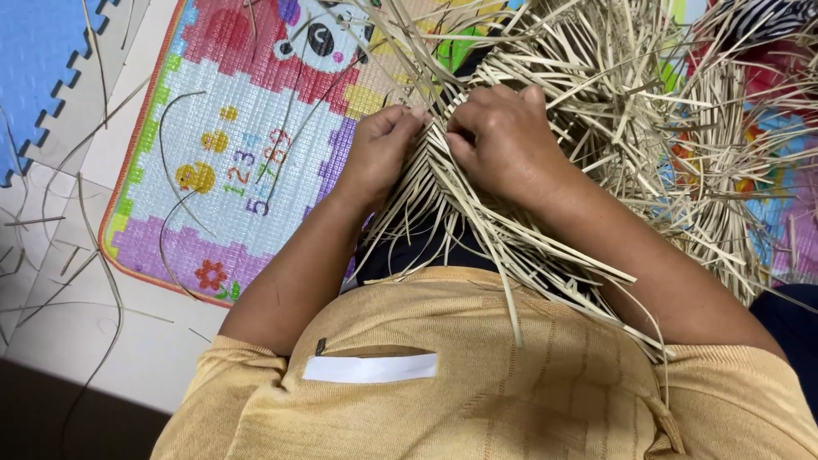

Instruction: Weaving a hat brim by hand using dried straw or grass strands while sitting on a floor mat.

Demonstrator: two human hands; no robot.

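your left hand (379,153) sits just above the middle of the frame, its fingers (407,115) curled in and pinched on the pale straw strips (477,230) at the point where they cross. your right hand (503,140) is just beside it, to the right, knuckles up, its fingers folded down over the same strips so that the two hands nearly touch across the weave. both hands are closed on the strips; none of the fingers are spread.

the strips you hold fan down from the hands toward your lap, over dark trousers (426,247), and several loose ends lie across your yellow shirt (511,375) at the bottom of the frame. a white slip (371,368) shows in the shirt's chest pocket. above and to the right of the hands the strips run into a big tangled heap of straw (682,111) that fills the upper right of the frame.

under it all lies a colourful children's play mat (247,128) with a panda, ducks and flowers, in the upper left and centre. blue foam tiles (38,60) show in the upper left corner, and a few stray strands lie on the pale floor (128,341) at lower left.
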